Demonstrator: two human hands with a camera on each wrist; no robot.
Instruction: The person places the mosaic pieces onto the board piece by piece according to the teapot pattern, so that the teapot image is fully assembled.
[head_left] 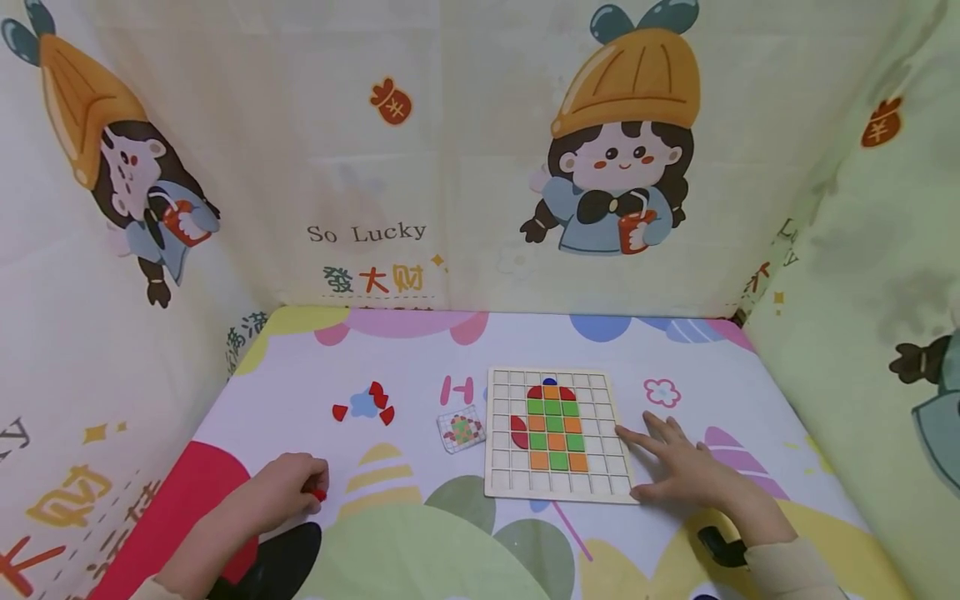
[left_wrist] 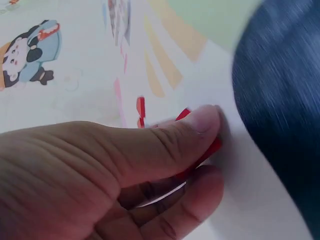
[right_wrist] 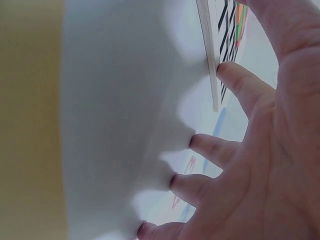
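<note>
My left hand (head_left: 281, 492) pinches a small red tile (left_wrist: 214, 148) between thumb and fingers, low over the cloth at the left. Much of the tile is covered by the thumb. My right hand (head_left: 693, 468) is spread flat on the right side, thumb and index fingertip at the right edge of a square grid board (head_left: 611, 471). On the board lie green, orange and red tiles (head_left: 555, 425) in a block, with a blue piece (head_left: 550, 382) on top. In the right wrist view the other fingertips (right_wrist: 181, 181) rest on the cloth.
A small picture card (head_left: 461, 429) showing a similar pattern lies just left of the board. Farther left, several loose red tiles (head_left: 386, 415) lie around a printed blue flower. Printed cloth walls (head_left: 480, 167) stand at the back and both sides. A black object (head_left: 722, 547) is by the right wrist.
</note>
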